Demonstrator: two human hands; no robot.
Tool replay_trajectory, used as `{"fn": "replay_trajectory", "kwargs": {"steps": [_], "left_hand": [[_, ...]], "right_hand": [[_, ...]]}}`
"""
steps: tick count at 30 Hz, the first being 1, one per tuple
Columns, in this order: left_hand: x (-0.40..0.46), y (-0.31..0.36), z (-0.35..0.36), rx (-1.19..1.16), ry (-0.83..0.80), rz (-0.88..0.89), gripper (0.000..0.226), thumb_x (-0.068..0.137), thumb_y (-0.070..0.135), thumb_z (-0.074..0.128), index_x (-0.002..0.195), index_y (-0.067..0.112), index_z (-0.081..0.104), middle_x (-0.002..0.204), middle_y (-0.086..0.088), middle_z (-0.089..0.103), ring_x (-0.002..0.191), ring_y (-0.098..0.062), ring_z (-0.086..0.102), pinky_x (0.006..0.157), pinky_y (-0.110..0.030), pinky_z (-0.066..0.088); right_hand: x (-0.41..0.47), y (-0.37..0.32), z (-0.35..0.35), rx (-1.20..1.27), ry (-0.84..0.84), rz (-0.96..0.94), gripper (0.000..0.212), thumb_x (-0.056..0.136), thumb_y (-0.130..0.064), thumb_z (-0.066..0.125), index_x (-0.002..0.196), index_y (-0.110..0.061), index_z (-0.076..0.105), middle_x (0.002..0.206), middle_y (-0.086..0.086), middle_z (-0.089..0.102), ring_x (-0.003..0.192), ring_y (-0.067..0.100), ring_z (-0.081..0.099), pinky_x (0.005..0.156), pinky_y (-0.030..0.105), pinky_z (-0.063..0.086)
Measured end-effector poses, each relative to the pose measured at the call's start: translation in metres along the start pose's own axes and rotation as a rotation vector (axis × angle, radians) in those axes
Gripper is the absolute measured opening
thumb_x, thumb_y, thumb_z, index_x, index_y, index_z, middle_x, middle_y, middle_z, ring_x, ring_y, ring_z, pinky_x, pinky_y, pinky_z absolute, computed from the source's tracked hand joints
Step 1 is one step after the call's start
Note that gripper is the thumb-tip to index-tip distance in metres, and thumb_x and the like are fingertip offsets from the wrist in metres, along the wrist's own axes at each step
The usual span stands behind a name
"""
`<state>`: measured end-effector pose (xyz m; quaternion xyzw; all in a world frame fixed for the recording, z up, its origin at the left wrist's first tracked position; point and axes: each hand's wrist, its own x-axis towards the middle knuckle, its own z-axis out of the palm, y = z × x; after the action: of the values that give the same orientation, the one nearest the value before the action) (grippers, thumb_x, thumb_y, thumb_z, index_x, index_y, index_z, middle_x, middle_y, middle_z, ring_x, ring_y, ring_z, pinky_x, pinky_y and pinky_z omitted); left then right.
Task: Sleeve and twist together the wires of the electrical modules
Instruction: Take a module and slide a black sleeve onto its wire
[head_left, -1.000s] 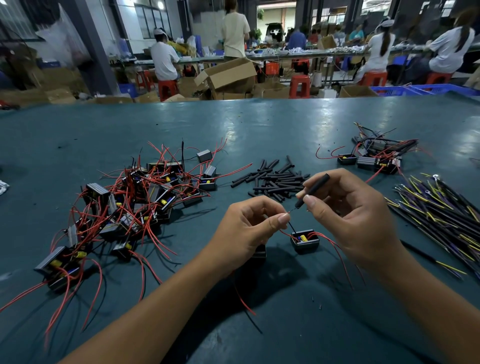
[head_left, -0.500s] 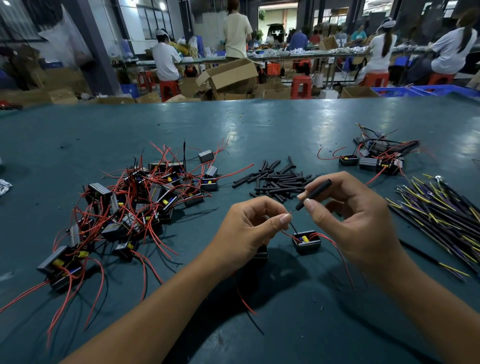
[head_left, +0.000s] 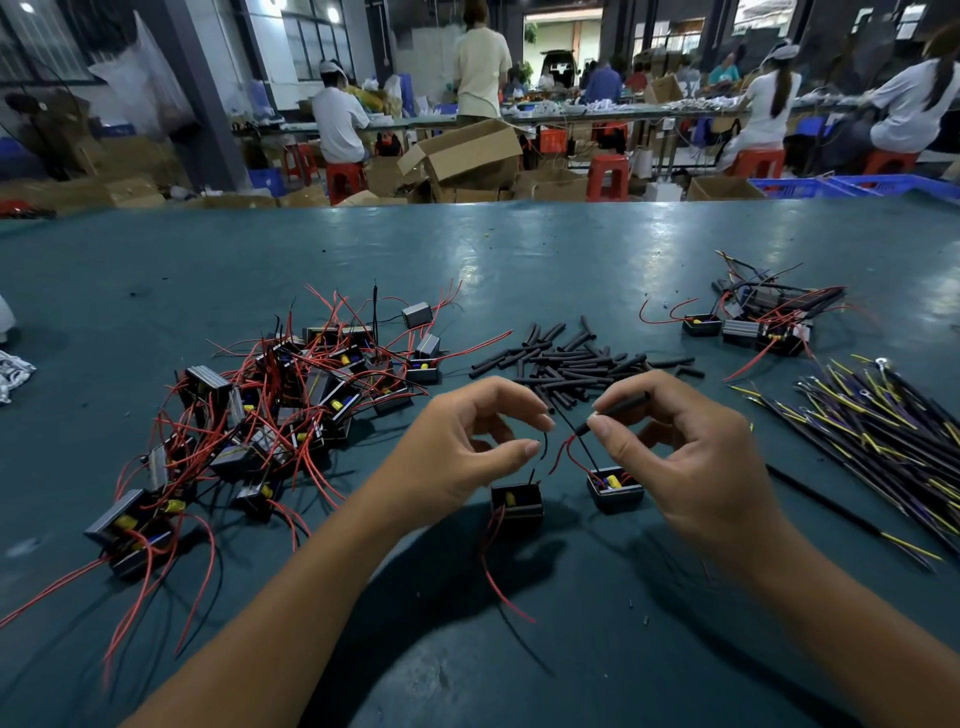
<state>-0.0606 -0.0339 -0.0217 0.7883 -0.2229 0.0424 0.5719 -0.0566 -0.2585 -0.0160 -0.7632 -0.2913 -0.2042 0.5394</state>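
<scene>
Two small black modules stand on the green table (head_left: 519, 249) between my hands. The left module (head_left: 517, 506) sends a black wire up to my left hand (head_left: 462, 452). That hand's thumb and forefinger are parted, with the wire's tip in the gap between them. My right hand (head_left: 701, 467) pinches a black sleeve (head_left: 621, 408) between thumb and forefinger. The sleeve sits on the black wire that rises from the right module (head_left: 615, 491). That module's red wire loops loose beside it.
A heap of modules with red wires (head_left: 291, 405) lies to the left and loose black sleeves (head_left: 566, 364) lie just beyond my hands. More modules (head_left: 763, 325) sit at the back right, and a bundle of yellow-tipped wires (head_left: 872, 426) lies at the right. People work at benches beyond the table.
My hands have drawn apart. My left thumb and forefinger, pinched together before, have opened, and the left module has come into view. My right hand keeps its hold on the sleeve.
</scene>
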Motion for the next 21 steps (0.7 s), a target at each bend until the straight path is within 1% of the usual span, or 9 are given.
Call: {"fn": "replay_trajectory", "kwargs": {"steps": [3, 5, 6, 9, 13, 14, 17, 19, 21], "left_hand": [[0.001, 0.000, -0.009, 0.129, 0.007, -0.004, 0.014, 0.087, 0.019, 0.078, 0.100, 0.020, 0.072, 0.095, 0.012, 0.072, 0.072, -0.006, 0.057, 0.067, -0.025, 0.050], [0.002, -0.002, -0.004, 0.240, -0.045, -0.002, 0.011, 0.086, 0.022, 0.079, 0.096, 0.020, 0.073, 0.082, 0.022, 0.068, 0.065, 0.003, 0.053, 0.063, -0.014, 0.042], [0.002, -0.003, -0.001, 0.309, -0.059, 0.017, 0.010, 0.086, 0.022, 0.079, 0.094, 0.020, 0.074, 0.079, 0.024, 0.067, 0.064, 0.004, 0.053, 0.062, -0.009, 0.040], [0.003, -0.005, 0.009, 0.408, -0.058, 0.093, 0.006, 0.087, 0.016, 0.077, 0.091, 0.020, 0.075, 0.080, 0.022, 0.066, 0.069, 0.004, 0.057, 0.063, -0.005, 0.038], [0.003, -0.006, 0.015, 0.363, -0.083, 0.075, 0.023, 0.087, 0.013, 0.077, 0.085, 0.035, 0.069, 0.075, 0.025, 0.063, 0.064, 0.003, 0.055, 0.061, -0.005, 0.036], [0.003, -0.007, 0.014, 0.347, -0.094, 0.051, 0.022, 0.088, 0.014, 0.077, 0.085, 0.034, 0.069, 0.073, 0.027, 0.063, 0.062, 0.004, 0.054, 0.060, -0.005, 0.037], [0.003, -0.007, 0.005, 0.271, -0.079, -0.036, 0.004, 0.090, 0.016, 0.075, 0.090, 0.019, 0.073, 0.068, 0.026, 0.065, 0.057, 0.007, 0.055, 0.057, -0.007, 0.040], [0.003, -0.005, 0.000, 0.209, -0.029, -0.043, 0.003, 0.091, 0.017, 0.074, 0.093, 0.019, 0.072, 0.069, 0.023, 0.065, 0.059, 0.004, 0.054, 0.058, -0.011, 0.041], [0.002, -0.001, 0.001, 0.134, 0.013, 0.002, 0.007, 0.090, 0.019, 0.075, 0.095, 0.019, 0.071, 0.074, 0.021, 0.065, 0.063, 0.000, 0.053, 0.060, -0.015, 0.042]], "right_hand": [[-0.001, 0.000, 0.004, 0.019, -0.032, -0.004, 0.004, 0.088, -0.026, 0.071, 0.090, -0.026, 0.068, 0.083, -0.010, 0.068, 0.067, 0.013, 0.065, 0.057, 0.018, 0.051], [0.000, 0.001, 0.007, 0.001, -0.050, -0.004, 0.004, 0.087, -0.027, 0.072, 0.090, -0.027, 0.069, 0.084, -0.013, 0.068, 0.070, 0.010, 0.065, 0.062, 0.016, 0.049], [0.000, 0.002, 0.008, -0.004, -0.056, -0.004, 0.004, 0.087, -0.027, 0.072, 0.090, -0.027, 0.069, 0.084, -0.014, 0.067, 0.073, 0.008, 0.065, 0.064, 0.015, 0.048], [0.001, 0.003, 0.010, -0.019, -0.064, -0.010, 0.004, 0.087, -0.028, 0.072, 0.090, -0.025, 0.071, 0.085, -0.011, 0.067, 0.078, 0.010, 0.065, 0.067, 0.014, 0.047], [0.002, 0.006, 0.010, -0.124, -0.126, -0.008, 0.004, 0.087, -0.022, 0.074, 0.088, -0.023, 0.070, 0.082, -0.006, 0.065, 0.076, 0.016, 0.063, 0.062, 0.026, 0.051], [0.001, 0.008, 0.010, -0.154, -0.147, -0.012, 0.005, 0.087, -0.020, 0.075, 0.087, -0.022, 0.070, 0.081, -0.006, 0.065, 0.075, 0.015, 0.063, 0.061, 0.026, 0.050], [0.001, 0.009, 0.010, -0.191, -0.166, -0.021, 0.006, 0.087, -0.021, 0.075, 0.084, -0.020, 0.070, 0.078, -0.006, 0.065, 0.074, 0.013, 0.062, 0.062, 0.013, 0.042], [0.001, 0.010, 0.010, -0.215, -0.170, -0.013, 0.008, 0.087, -0.024, 0.074, 0.083, -0.019, 0.069, 0.076, -0.006, 0.065, 0.073, 0.012, 0.061, 0.062, 0.010, 0.039], [0.002, 0.010, 0.010, -0.251, -0.188, 0.004, 0.010, 0.088, -0.027, 0.073, 0.082, -0.021, 0.068, 0.075, -0.009, 0.063, 0.072, 0.010, 0.059, 0.061, 0.009, 0.037]]}}
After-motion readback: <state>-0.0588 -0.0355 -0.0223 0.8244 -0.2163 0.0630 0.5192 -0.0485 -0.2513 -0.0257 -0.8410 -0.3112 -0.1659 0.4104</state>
